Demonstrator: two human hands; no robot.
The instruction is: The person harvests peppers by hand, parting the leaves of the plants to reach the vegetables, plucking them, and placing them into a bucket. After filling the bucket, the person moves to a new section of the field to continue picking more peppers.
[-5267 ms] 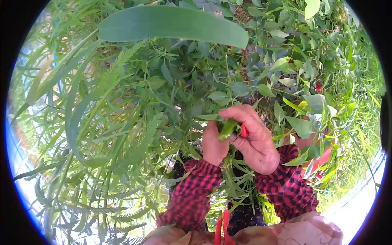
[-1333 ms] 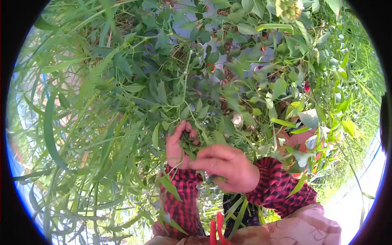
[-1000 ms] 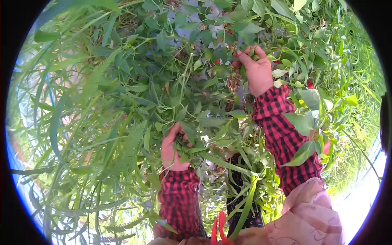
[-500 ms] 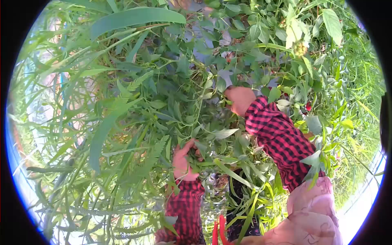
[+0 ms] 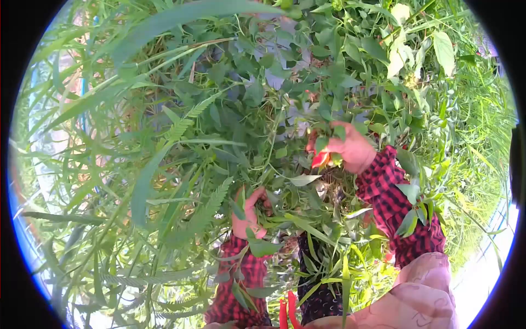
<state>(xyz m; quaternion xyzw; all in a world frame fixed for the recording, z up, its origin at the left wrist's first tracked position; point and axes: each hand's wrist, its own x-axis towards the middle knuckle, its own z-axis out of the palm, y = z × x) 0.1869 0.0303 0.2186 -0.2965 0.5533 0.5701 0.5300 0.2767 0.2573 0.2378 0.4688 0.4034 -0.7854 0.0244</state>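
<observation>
Right hand [image 5: 355, 151]: Stood right of centre, deep among the green leaves [image 5: 241, 137], farther forward than the left hand [image 5: 250, 216] and well apart from it.
Right grip: Curled inward, nearly closed, around a red pepper [image 5: 320, 159]; could not tell how firmly, because of greenery over the fingertips.
Red pepper: Showed glossy and red at the lower left of the right hand, touching the fingers, part hidden behind them; could not be seen clearly enough to tell whether joined to a stem.
Left hand: Rested left of centre, pointed forward, hemmed in by foliage on both sides.
Left grip: Bent at the fingers, loosely hooked; could not tell what, if anything, lay inside the curl.
Pale leaf [image 5: 303, 180]: Lay between both hands, touching neither.
Sleeves: Covered both forearms in red and black check, right sleeve [image 5: 408, 222] in fuller view, left sleeve [image 5: 235, 285] crossed by a few leaves.
Long blade leaf [image 5: 192, 24]: Arched across the top, left of centre, close to the camera.
Feathery frond [image 5: 208, 205]: Slanted just left of the left hand.
Lower edge: Held two slim red strips [image 5: 291, 310] side by side, dark patterned cloth [image 5: 320, 301] just beside, pinkish printed cloth [image 5: 422, 290] at right.
</observation>
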